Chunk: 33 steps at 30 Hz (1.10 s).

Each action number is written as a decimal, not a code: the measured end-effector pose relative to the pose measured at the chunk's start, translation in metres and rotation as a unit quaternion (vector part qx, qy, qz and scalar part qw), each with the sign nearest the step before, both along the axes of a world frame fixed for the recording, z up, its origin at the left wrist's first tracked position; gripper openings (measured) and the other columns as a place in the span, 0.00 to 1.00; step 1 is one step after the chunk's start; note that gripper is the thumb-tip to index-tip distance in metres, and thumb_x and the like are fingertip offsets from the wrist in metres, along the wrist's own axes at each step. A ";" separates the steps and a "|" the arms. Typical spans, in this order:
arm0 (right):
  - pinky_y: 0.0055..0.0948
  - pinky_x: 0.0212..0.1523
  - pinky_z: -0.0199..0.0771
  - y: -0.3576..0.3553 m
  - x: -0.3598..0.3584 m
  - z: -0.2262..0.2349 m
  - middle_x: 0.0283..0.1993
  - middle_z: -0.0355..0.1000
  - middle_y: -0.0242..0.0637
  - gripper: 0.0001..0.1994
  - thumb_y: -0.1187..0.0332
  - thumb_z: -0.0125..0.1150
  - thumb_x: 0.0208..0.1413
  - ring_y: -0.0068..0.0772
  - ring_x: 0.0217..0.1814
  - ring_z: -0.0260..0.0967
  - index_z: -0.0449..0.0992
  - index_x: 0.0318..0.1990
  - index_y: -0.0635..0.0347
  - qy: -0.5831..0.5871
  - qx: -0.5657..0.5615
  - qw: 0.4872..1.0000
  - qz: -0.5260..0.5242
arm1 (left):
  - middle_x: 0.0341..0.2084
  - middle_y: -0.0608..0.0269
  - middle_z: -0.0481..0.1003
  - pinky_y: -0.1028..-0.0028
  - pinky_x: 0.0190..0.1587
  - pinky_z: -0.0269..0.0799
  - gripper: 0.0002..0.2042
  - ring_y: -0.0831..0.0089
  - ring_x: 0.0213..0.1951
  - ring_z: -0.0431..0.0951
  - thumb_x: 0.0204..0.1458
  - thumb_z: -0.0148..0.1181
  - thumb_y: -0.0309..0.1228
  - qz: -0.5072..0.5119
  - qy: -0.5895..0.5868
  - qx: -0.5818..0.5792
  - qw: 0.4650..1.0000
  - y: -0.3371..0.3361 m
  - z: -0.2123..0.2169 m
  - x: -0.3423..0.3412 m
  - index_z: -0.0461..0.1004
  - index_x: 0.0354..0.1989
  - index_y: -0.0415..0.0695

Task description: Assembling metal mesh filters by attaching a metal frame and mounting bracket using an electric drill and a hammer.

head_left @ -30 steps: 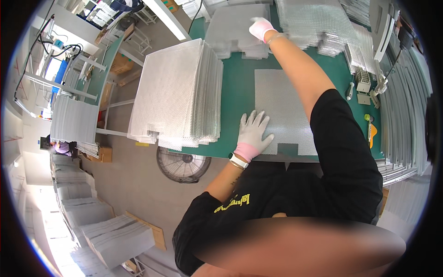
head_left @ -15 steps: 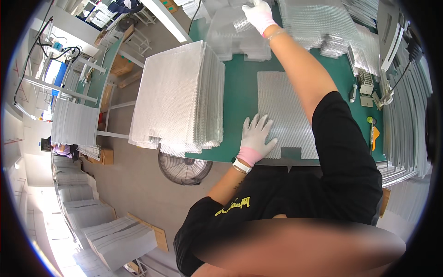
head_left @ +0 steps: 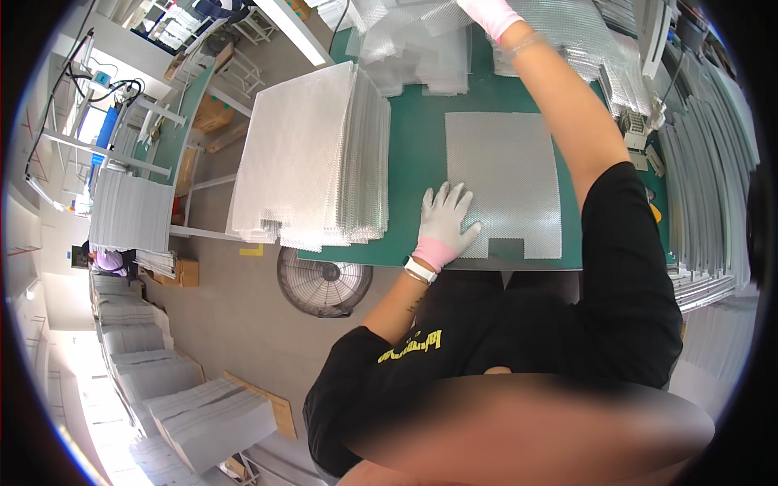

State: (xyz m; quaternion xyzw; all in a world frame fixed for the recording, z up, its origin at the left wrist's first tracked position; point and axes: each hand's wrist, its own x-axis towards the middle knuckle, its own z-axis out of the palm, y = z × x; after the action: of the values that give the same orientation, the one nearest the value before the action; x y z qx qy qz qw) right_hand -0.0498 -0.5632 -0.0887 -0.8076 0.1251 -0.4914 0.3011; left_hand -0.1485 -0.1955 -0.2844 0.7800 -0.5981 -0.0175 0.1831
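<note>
Over the left edge of the sheet (head_left: 515, 174), the left hand (head_left: 442, 225) lies spread; beyond the sheet reaches the right hand (head_left: 491, 16), grip unclear.

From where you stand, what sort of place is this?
Likely a factory workshop: on a green worktable, a gloved left hand lies over the edge of a notched, textured sheet, beside a tall stack of similar sheets; more stacks stand farther left.

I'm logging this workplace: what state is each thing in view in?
Left hand: gloved, open
Right hand: gloved, partly out of frame
Notched translucent sheet: lying flat
Tall sheet stack: edges uneven
Far sheets: overlapping untidily
Floor fan: running or stopped, cannot tell
White wristwatch: strapped on
</note>
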 end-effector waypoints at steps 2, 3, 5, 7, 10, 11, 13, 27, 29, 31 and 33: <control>0.26 0.55 0.72 0.007 0.004 0.000 0.53 0.77 0.40 0.20 0.76 0.61 0.55 0.29 0.53 0.74 0.75 0.57 0.65 -0.073 0.147 0.985 0.060 | 0.64 0.51 0.62 0.46 0.70 0.44 0.31 0.47 0.67 0.58 0.52 0.59 0.49 0.008 -0.016 0.004 1.000 0.001 -0.001 0.002 0.67 0.61 0.43; 0.26 0.54 0.73 0.011 0.007 0.001 0.53 0.77 0.40 0.20 0.75 0.60 0.55 0.29 0.52 0.74 0.75 0.57 0.64 -0.142 0.291 0.939 0.117 | 0.64 0.51 0.62 0.46 0.70 0.44 0.31 0.47 0.67 0.58 0.52 0.59 0.49 0.011 -0.018 0.002 1.000 0.004 -0.001 0.002 0.67 0.61 0.43; 0.26 0.53 0.73 -0.016 0.008 -0.013 0.52 0.78 0.40 0.20 0.74 0.61 0.55 0.29 0.51 0.74 0.75 0.56 0.64 -0.052 0.162 0.985 0.009 | 0.64 0.51 0.62 0.47 0.70 0.44 0.31 0.48 0.67 0.58 0.52 0.58 0.49 0.007 -0.025 0.003 1.000 -0.002 0.000 -0.002 0.67 0.62 0.44; 0.27 0.52 0.73 -0.018 0.014 -0.015 0.51 0.78 0.39 0.19 0.74 0.61 0.55 0.30 0.50 0.74 0.76 0.56 0.65 0.044 0.034 0.995 -0.088 | 0.65 0.51 0.62 0.47 0.71 0.44 0.31 0.48 0.68 0.57 0.52 0.58 0.49 0.007 -0.019 0.009 1.000 0.000 0.001 -0.002 0.67 0.62 0.44; 0.27 0.50 0.73 0.001 0.021 0.007 0.48 0.79 0.39 0.18 0.73 0.62 0.55 0.31 0.48 0.74 0.77 0.54 0.65 -0.171 0.213 0.954 0.122 | 0.65 0.51 0.61 0.48 0.71 0.43 0.32 0.49 0.68 0.56 0.52 0.57 0.49 0.013 -0.018 0.012 1.000 0.006 -0.001 0.002 0.66 0.63 0.44; 0.27 0.50 0.73 -0.003 0.018 0.013 0.48 0.79 0.39 0.18 0.73 0.62 0.55 0.31 0.48 0.74 0.77 0.54 0.65 -0.172 0.209 0.955 0.122 | 0.66 0.51 0.61 0.48 0.71 0.42 0.32 0.49 0.69 0.56 0.53 0.57 0.49 0.016 -0.019 0.012 1.000 0.006 -0.002 0.001 0.66 0.63 0.44; 0.26 0.48 0.72 -0.010 0.012 0.023 0.48 0.78 0.38 0.18 0.72 0.63 0.54 0.28 0.47 0.73 0.77 0.53 0.65 -0.038 0.159 0.986 0.029 | 0.66 0.51 0.61 0.48 0.72 0.41 0.32 0.49 0.69 0.55 0.53 0.57 0.50 0.013 -0.018 0.024 0.999 0.004 -0.001 0.000 0.66 0.63 0.44; 0.24 0.44 0.73 0.005 -0.081 -0.010 0.47 0.78 0.35 0.19 0.77 0.62 0.55 0.26 0.46 0.75 0.75 0.56 0.63 -0.284 0.362 0.829 0.319 | 0.66 0.53 0.61 0.48 0.72 0.40 0.32 0.44 0.69 0.53 0.51 0.60 0.51 -0.007 0.000 0.001 1.000 0.006 -0.001 0.005 0.69 0.61 0.45; 0.27 0.48 0.77 0.009 -0.077 -0.026 0.48 0.77 0.44 0.25 0.70 0.67 0.53 0.35 0.46 0.77 0.71 0.59 0.66 -0.103 0.370 0.918 0.099 | 0.66 0.53 0.61 0.48 0.72 0.40 0.32 0.44 0.70 0.52 0.50 0.60 0.50 -0.003 -0.006 0.004 1.000 0.010 -0.004 0.006 0.69 0.61 0.45; 0.26 0.46 0.78 -0.005 -0.063 -0.028 0.47 0.77 0.43 0.23 0.74 0.67 0.54 0.32 0.46 0.76 0.72 0.58 0.65 -0.009 0.424 0.897 0.124 | 0.66 0.53 0.62 0.47 0.72 0.40 0.32 0.44 0.70 0.52 0.50 0.61 0.50 -0.002 -0.016 0.004 1.000 0.012 -0.005 0.005 0.69 0.61 0.45; 0.26 0.44 0.78 -0.048 -0.062 -0.026 0.45 0.77 0.40 0.21 0.76 0.65 0.55 0.29 0.44 0.76 0.72 0.57 0.64 -0.254 0.426 0.825 0.271 | 0.65 0.53 0.62 0.47 0.72 0.41 0.32 0.44 0.70 0.52 0.50 0.61 0.49 -0.012 -0.006 0.006 1.000 0.001 -0.003 0.001 0.69 0.61 0.45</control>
State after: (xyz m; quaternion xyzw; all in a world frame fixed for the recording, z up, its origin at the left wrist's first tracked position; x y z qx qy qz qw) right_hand -0.1120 -0.6113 -0.1149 -0.4473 0.0174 -0.4758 0.7571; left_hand -0.1474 -0.1945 -0.2873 0.7739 -0.6084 -0.0182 0.1748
